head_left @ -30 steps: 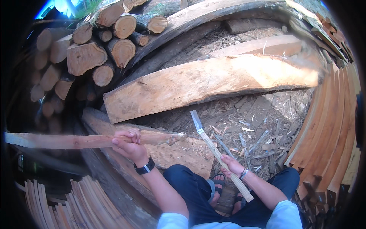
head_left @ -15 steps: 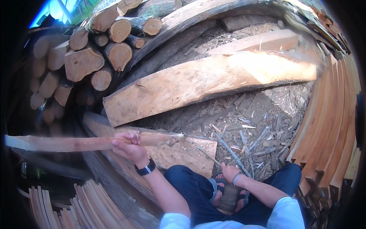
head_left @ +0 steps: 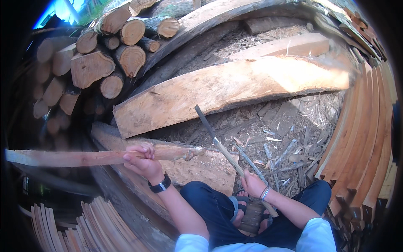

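Note:
My left hand (head_left: pixel 145 161) is closed round a long, rough wooden strip (head_left: pixel 92 158). The strip reaches out to the left, and its knobby right end lies over a flat board (head_left: pixel 201 172) on the ground. In my right hand (head_left: pixel 254 185) is a long-handled knife (head_left: pixel 228 156), gripped by its pale wooden handle. Its narrow dark blade points up and away to the left, apart from the strip. The handle's butt sticks out below my wrist.
A thick curved slab (head_left: pixel 226 90) lies across the ground ahead. Cut logs (head_left: pixel 131 61) are stacked at the far left. Long planks (head_left: pixel 361 138) line the right side, and thin boards (head_left: pixel 105 222) stand at lower left. Bark and chips (head_left: pixel 289 155) cover the ground.
The knife's blade has swung up and away from the strip's right end, and its handle now tilts more steeply. My left hand and the strip have barely moved.

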The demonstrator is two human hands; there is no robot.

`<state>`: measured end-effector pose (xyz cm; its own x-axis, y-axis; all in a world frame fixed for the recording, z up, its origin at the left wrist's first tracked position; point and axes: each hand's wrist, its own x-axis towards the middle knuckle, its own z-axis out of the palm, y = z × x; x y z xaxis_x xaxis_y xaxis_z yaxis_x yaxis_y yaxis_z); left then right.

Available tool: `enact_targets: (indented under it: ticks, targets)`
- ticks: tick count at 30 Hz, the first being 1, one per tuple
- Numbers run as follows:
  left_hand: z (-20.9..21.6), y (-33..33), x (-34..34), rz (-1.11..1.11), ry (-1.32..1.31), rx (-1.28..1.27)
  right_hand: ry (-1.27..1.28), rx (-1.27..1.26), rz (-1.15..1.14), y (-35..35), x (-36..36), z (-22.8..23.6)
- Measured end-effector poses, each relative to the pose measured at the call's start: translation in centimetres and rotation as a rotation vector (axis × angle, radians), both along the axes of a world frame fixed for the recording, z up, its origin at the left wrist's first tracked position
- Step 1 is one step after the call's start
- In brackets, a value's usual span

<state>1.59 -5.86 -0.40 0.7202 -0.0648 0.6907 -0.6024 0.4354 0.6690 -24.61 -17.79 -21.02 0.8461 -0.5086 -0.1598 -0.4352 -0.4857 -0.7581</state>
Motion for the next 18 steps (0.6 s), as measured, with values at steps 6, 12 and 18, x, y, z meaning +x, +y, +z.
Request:
enact_targets:
  ticks: [6, 12, 18]
  targets:
    - [0.4, -1.3, -0.8, 0.016, 0.032, -0.01, 0.204, -0.232, 0.173, 1.6, -2.1, -6.4]
    - [0.3, -0.6, -0.7, -0.031, 0.017, 0.017, 0.202, 0.443, 0.114, 1.0, -0.8, 0.4]
    - [0.2, -0.3, -0.3, -0.01, 0.0, 0.004, -0.144, 1.049, -0.064, -1.0, 0.1, 3.0]
